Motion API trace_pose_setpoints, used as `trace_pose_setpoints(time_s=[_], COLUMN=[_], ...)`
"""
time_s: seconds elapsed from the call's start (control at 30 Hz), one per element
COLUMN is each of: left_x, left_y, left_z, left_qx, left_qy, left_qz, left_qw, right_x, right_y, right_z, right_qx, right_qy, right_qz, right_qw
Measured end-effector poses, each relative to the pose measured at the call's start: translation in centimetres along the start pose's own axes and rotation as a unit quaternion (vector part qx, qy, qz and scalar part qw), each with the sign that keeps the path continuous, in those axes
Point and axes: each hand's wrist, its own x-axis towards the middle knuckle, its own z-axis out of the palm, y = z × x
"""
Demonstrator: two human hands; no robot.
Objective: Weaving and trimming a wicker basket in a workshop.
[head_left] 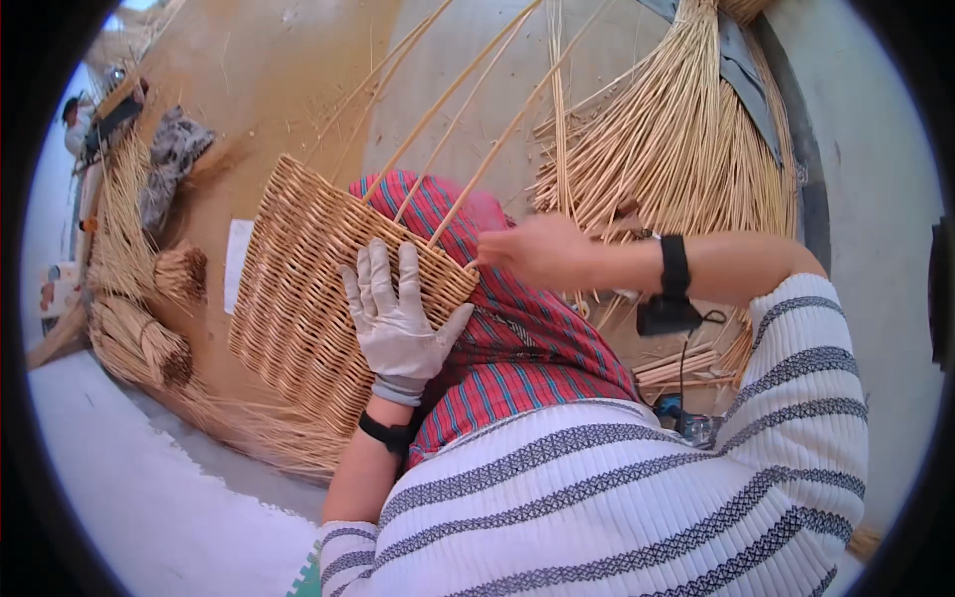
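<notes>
Head: hands (403,323) (542,251) apparently touch edge of wickerwork (308,279).

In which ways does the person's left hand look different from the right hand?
The left hand is gloved in white; the right hand looks bare. The left hand lies with fingers spread on the woven panel, while the right hand is curled in at its corner. The left hand looks sharp, the right hand somewhat blurred. Both are at the same panel.
</notes>
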Motion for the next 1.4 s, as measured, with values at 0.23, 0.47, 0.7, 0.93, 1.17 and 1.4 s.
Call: trace_pose_setpoints(time_s=[0.23, 0.47, 0.7, 0.93, 1.17, 1.4], left_x=[1.9, 10.9, 11.0, 13.8, 11.2, 12.2], left_y=[0.6, -1.8, -3.1, -7.8, -8.1, -6.8], left_z=[-3.2, -3.8, -2.3, -2.4, -2.1, -2.5], left_qx=[-0.029, -0.005, -0.083, -0.047, -0.141, -0.078], left_qy=[-0.045, -0.168, -0.152, -0.101, -0.029, -0.077], left_qz=[0.098, 0.37, 0.376, 0.27, 0.122, 0.161], left_qw=[0.994, 0.914, 0.91, 0.956, 0.982, 0.981], right_x=[1.5, -4.3, -15.7, -13.2, -9.7, -13.6], right_y=[1.7, 3.7, 21.6, 34.9, 35.4, 31.0], right_z=[-2.7, 7.6, 15.1, 14.0, 13.7, 8.0], right_qx=[-0.152, 0.099, 0.019, 0.062, 0.091, 0.036], right_qy=[0.173, 0.335, 0.166, 0.253, 0.226, 0.369], right_qz=[-0.224, -0.037, 0.288, 0.497, 0.524, 0.583], right_qw=[0.947, 0.936, 0.943, 0.828, 0.816, 0.723])
